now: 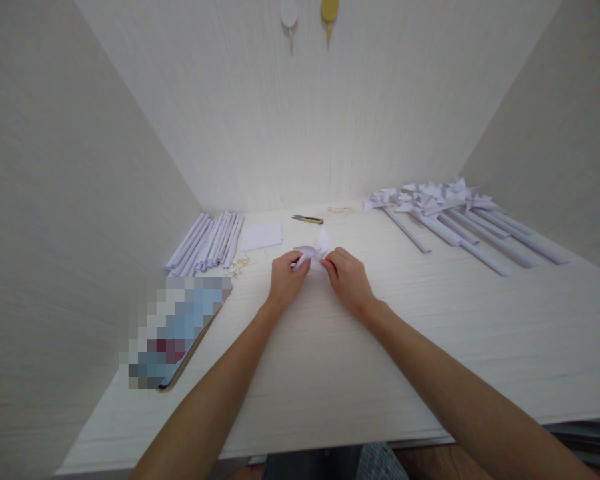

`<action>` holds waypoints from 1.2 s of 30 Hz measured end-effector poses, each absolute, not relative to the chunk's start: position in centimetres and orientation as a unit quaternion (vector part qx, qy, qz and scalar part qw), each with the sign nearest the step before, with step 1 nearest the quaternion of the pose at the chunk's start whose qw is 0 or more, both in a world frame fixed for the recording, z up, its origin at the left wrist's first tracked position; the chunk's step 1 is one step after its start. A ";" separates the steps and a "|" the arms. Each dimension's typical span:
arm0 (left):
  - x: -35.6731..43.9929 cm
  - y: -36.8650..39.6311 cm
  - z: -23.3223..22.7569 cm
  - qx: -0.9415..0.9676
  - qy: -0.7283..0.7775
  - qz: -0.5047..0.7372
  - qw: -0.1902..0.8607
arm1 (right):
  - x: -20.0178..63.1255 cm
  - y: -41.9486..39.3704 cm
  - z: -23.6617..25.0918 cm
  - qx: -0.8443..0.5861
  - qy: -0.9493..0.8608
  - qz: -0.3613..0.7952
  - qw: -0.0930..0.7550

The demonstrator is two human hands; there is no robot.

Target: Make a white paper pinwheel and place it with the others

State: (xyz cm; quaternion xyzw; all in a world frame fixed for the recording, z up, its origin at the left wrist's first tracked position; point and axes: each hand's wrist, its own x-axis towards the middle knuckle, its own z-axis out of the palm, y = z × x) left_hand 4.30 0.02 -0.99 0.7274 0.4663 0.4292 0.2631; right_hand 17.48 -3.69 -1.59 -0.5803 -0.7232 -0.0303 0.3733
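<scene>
A white paper pinwheel with curved, folded blades is held just above the middle of the table. On its left side my left hand pinches a curled blade between thumb and fingers. My right hand grips the paper's right side near its centre, fingers closed. Behind the hands lie small thread snips with a yellowish handle. A stack of square white paper rests beyond my left hand. The fingers partly hide the centre of the pinwheel.
Rolled paper sticks lie in a pile at the left, with small pale bits beside them. Finished pinwheels on paper sticks are heaped at the back right. A blurred phone-like device lies at the left. Two hooks are on the wall.
</scene>
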 end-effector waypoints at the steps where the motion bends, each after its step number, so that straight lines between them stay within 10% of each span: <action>1: 4.3 0.0 -1.0 0.727 0.466 0.430 0.262 | 17.5 -3.7 -1.6 -0.580 -0.724 -0.028 0.373; 36: 4.3 0.0 -0.9 0.724 0.464 0.431 0.272 | 17.1 -3.9 -1.3 -0.609 -0.719 -0.018 0.335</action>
